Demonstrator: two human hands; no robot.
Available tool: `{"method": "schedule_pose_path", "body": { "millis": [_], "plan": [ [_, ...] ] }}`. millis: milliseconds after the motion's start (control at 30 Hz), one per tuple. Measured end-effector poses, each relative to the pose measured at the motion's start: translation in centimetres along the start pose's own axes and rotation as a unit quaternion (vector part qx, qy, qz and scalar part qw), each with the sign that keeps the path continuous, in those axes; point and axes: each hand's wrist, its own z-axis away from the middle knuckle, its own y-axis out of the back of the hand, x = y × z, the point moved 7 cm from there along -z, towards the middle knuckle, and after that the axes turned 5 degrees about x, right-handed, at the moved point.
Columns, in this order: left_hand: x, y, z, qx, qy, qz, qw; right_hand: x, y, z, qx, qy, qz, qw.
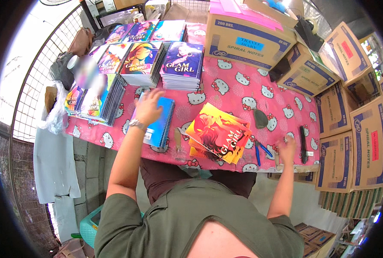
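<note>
My left hand (147, 107) rests flat, fingers spread, on a stack of blue spiral notebooks (161, 124) at the table's near left. A watch sits on that wrist. My right hand (286, 145) reaches to the near right edge of the table, close to blue-handled pliers (260, 151) and a black comb-like strip (303, 144); whether it holds anything I cannot tell. Between my hands lies a fanned pile of orange and red notebooks (219, 133).
The table wears a pink cartoon-cat cloth (243, 86). Stacks of colourful notebooks (183, 64) line the far left. Cardboard cartons (249, 41) stand at the back and several more (355, 146) are piled at the right. A wire fence (41, 73) runs along the left.
</note>
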Motion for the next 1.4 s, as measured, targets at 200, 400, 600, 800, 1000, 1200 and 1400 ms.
{"method": "schedule_pose_path", "body": {
  "millis": [200, 400, 600, 800, 1000, 1200, 1400],
  "plan": [
    [-7.9, -3.9, 6.6, -0.099, 0.16, 0.082, 0.979, 10.7, 2.9, -3.9, 0.09, -0.104, 0.241, 0.961],
    [-6.0, -0.6, 6.2, -0.12, 0.173, 0.014, 0.977, 7.4, 3.3, -4.5, 0.101, -0.104, 0.333, 0.932],
    [13.5, 0.9, 5.7, 0.024, -0.286, 0.175, 0.942, 11.7, 3.6, -5.2, 0.02, -0.097, 0.279, 0.955],
    [23.6, -2.2, 12.3, -0.09, -0.541, 0.006, 0.836, 9.1, 2.6, -5.5, 0.013, -0.067, 0.248, 0.966],
    [25.1, 6.0, 7.7, -0.108, -0.473, 0.096, 0.869, 3.9, 5.4, -5.3, 0.113, 0.002, 0.024, 0.993],
    [26.9, 5.8, 4.2, 0.095, -0.372, 0.129, 0.914, -19.5, 5.1, 0.0, -0.148, -0.009, -0.322, 0.935],
    [27.0, 5.8, 3.2, 0.109, -0.388, 0.275, 0.873, -25.8, 6.0, 2.4, -0.089, 0.109, -0.327, 0.934]
  ]
}}
